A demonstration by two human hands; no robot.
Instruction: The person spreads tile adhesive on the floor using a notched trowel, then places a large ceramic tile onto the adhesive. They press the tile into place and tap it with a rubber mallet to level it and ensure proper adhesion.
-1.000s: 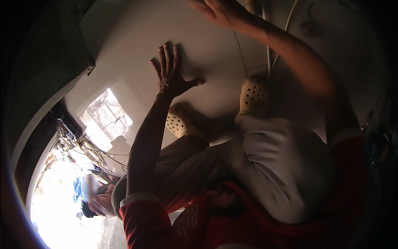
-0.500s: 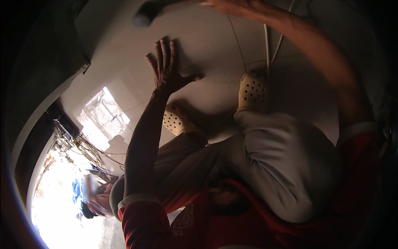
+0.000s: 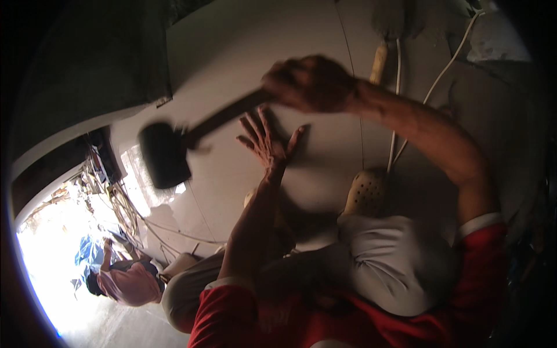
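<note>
Right hand [image 3: 310, 84] is clenched round the end of a dark handle, gripping a black rubber mallet [image 3: 165, 153] raised above the pale floor tile [image 3: 232, 64]. The mallet's long axis runs on a slant from the fist, upper right, down to the heavy black head at lower left; the head points away to the person's left and looks a little blurred. Left hand [image 3: 268, 142] lies flat on the tile, fingers spread, palm down, holding nothing. It sits just under the handle, between the fist and the mallet head, so the head hangs beside and to the left of the splayed fingers, near them but apart. The right hand is the only one on the tool; the left is nearer to the head than the fist is. Both feet in cream perforated clogs [image 3: 365, 191] rest on the tile close to the person. A white cable [image 3: 395, 116] runs along the tile's right side. Another person in a pink shirt [image 3: 130, 284] crouches at lower left, well apart, in bright light.
</note>
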